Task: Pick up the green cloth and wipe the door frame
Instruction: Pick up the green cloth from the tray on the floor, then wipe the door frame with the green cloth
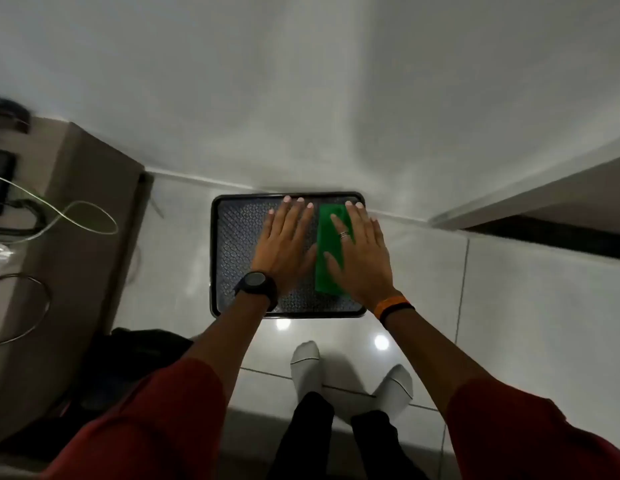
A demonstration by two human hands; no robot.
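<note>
Green cloth (331,249), folded long, lying in a dark tray (232,216) on the tiled floor against the wall. Left hand (284,245) and right hand (362,252) spread flat, apparently hovering, gripping nothing. Pickup not yet begun; next, a pinch on the cloth's bare left edge. Door frame (530,199) close by, right; cabinet (76,209) crowding left.

A tray (220,258) lies on the floor (440,289) against the wall (301,98), at 12 o'clock from the feet (306,365). A folded cloth (328,258) lies in its right half. The left hand (284,244) is spread above the tray's middle, the right hand (362,258) partly over the cloth. A cabinet (76,220) stands at 9 o'clock, a door frame (530,199) at 2 o'clock.
</note>
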